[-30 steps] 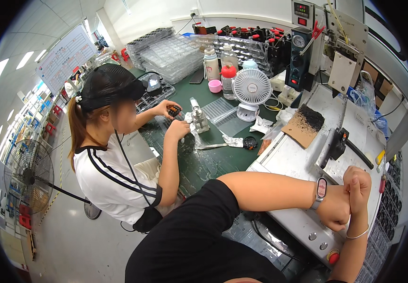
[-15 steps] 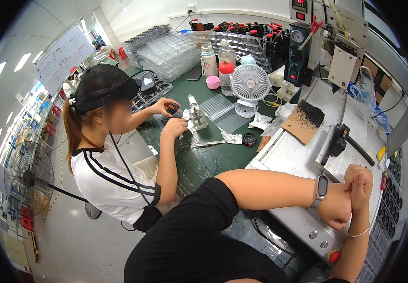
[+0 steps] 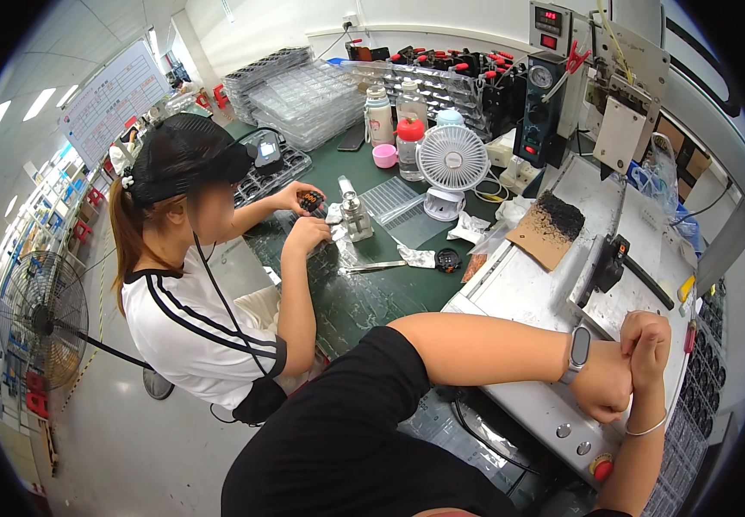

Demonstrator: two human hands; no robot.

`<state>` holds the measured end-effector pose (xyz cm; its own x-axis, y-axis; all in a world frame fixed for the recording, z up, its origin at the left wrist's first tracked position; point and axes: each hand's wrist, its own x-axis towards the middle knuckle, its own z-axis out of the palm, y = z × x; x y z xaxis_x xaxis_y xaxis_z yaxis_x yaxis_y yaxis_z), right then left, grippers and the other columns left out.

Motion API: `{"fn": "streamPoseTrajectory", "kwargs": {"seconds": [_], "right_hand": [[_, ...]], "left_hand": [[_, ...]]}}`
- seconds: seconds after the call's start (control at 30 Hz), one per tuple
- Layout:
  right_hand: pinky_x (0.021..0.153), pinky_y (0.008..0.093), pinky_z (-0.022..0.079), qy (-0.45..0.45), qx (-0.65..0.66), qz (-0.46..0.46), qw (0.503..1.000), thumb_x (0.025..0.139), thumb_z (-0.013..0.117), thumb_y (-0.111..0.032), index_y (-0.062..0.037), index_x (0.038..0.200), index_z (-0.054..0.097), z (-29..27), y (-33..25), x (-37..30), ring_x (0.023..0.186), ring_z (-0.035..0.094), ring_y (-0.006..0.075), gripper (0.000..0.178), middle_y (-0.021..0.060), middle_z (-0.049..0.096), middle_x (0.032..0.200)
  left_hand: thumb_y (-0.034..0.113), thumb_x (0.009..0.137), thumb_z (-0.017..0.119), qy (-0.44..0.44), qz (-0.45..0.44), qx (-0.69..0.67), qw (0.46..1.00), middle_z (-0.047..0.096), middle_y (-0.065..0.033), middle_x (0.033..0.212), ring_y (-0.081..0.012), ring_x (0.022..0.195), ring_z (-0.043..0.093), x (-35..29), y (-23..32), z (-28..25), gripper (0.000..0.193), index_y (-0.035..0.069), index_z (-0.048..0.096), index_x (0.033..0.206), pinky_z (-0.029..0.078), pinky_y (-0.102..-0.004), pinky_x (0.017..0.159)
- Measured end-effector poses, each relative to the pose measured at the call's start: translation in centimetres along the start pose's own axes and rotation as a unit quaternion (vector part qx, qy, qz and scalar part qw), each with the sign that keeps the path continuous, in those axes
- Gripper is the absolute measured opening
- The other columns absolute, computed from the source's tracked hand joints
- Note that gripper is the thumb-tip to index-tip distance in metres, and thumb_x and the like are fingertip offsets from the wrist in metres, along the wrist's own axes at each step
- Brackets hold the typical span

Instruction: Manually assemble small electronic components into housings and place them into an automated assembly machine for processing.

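Note:
My left hand (image 3: 603, 385), with a smart band (image 3: 578, 351) at its wrist, is curled into a fist above the front of a white machine table (image 3: 510, 323). Against it, my right hand (image 3: 645, 346) is bent with its fingers folded in, a thin bracelet (image 3: 647, 426) on that forearm. The two hands touch. Whatever lies inside the curled fingers, if anything, is hidden. Just beyond them a black part (image 3: 607, 267) sits in a metal fixture, beside a black bar (image 3: 648, 283).
Cardboard (image 3: 548, 231) covered with black bits lies on the table, below a press head (image 3: 620, 129). A red stop button (image 3: 601, 468) is on the front panel. At left a co-worker (image 3: 200, 284) handles a black part (image 3: 310, 202) near a small fan (image 3: 452, 159).
The whole view has shifted slightly, so things sit a little further left. My hands keep the same touching pose. The co-worker's hands stay around the black part.

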<state>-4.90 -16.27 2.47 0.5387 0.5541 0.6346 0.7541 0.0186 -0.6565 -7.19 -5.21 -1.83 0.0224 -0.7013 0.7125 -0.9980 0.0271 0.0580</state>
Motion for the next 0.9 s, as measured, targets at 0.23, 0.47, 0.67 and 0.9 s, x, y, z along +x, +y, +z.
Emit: {"fn": "streamPoseTrajectory", "kwargs": {"seconds": [0.23,0.47,0.67,0.9], "right_hand": [[0.041,0.0279,0.027,-0.001,-0.025,0.003,1.0,0.099,0.032,-0.05,-0.007,0.05,0.042,-0.2,-0.3,-0.1,0.041,0.039,0.0139,0.066,0.002,0.041,0.044],[0.042,0.0288,0.028,-0.003,-0.06,-0.021,0.998,0.099,0.033,-0.049,-0.0076,0.049,0.041,-0.2,-0.3,0.2,0.041,0.039,0.0148,0.065,0.0018,0.041,0.045],[0.042,0.029,0.028,0.0,-0.071,-0.012,0.997,0.099,0.034,-0.047,-0.0072,0.05,0.041,-0.1,-0.4,0.2,0.042,0.04,0.0153,0.063,0.0023,0.041,0.046],[0.043,0.0295,0.028,0.008,-0.069,-0.007,0.998,0.099,0.036,-0.043,-0.0072,0.051,0.041,0.1,-0.2,-0.1,0.043,0.04,0.0154,0.06,0.0026,0.041,0.046]], "left_hand": [[0.022,0.071,0.06,0.006,0.008,-0.006,1.0,0.055,-0.0063,0.051,-0.026,0.05,0.056,0.0,-0.2,0.2,0.026,0.009,0.058,0.049,0.043,-0.0383,0.049],[0.022,0.073,0.06,-0.015,-0.003,-0.01,1.0,0.055,-0.0067,0.051,-0.026,0.051,0.056,0.1,0.1,-0.8,0.027,0.009,0.059,0.049,0.043,-0.0382,0.05],[0.022,0.073,0.06,-0.013,-0.013,-0.018,1.0,0.055,-0.0065,0.051,-0.026,0.05,0.055,0.2,0.4,-1.3,0.028,0.008,0.058,0.049,0.043,-0.0379,0.05],[0.023,0.068,0.059,0.011,-0.015,0.002,1.0,0.055,-0.0057,0.049,-0.0261,0.047,0.054,-0.2,0.0,-0.3,0.023,0.01,0.059,0.049,0.042,-0.039,0.048]]}}
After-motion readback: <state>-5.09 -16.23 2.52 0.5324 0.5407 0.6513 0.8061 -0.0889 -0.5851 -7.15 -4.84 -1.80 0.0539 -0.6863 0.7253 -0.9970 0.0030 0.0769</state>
